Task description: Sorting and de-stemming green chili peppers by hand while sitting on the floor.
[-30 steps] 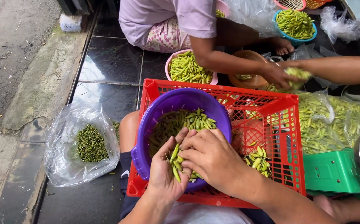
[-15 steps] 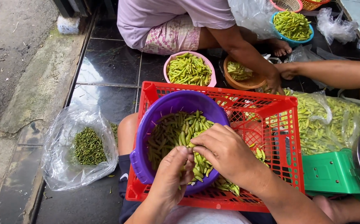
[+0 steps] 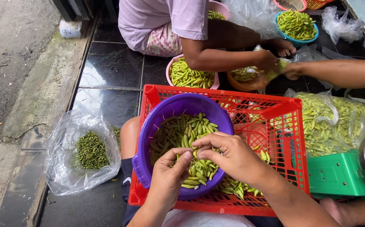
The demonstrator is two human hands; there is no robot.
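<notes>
On the glossy black tiled floor (image 3: 106,67) stands a red plastic lattice crate (image 3: 275,122) holding a round purple plastic bowl (image 3: 182,107) of green chilli peppers (image 3: 191,134). Over the bowl, the left hand (image 3: 167,176) and right hand (image 3: 228,155) meet, fingers pinched together on one small pepper whose direction is hidden.

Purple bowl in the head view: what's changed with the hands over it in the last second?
Both hands shifted toward the bowl's near rim. The left hand and right hand now pinch one green chili between their fingertips, instead of digging in the pile. The purple bowl, red crate and the plastic bag of stems stayed put.
</notes>
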